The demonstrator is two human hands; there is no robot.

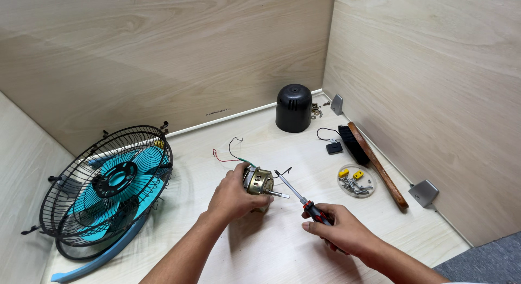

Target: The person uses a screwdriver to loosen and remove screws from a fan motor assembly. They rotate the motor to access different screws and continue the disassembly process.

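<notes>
1. The right hand [344,230], nearest the camera at the near right, is closed around the red-and-black handle of a screwdriver [299,196].
2. The bench [271,257] is bare between the forearms and in front of them, so both hands have open room on the near side.
3. The fan cage [106,189] with its blue blades stands tilted at the far left, well apart from the hands.
4. The black motor cover [293,107] sits upright at the far wall, well beyond the work.
5. A wooden-backed brush [374,162] lies along the right wall, with a clear dish of screws [356,181] just left of it.
6. The left hand [233,197] is wrapped around the motor [259,182] from its left and holds it just above the bench; the shaft points right.
7. The screwdriver's long axis runs from near right to far left, and its tip lies just right of the motor, above the shaft.
</notes>
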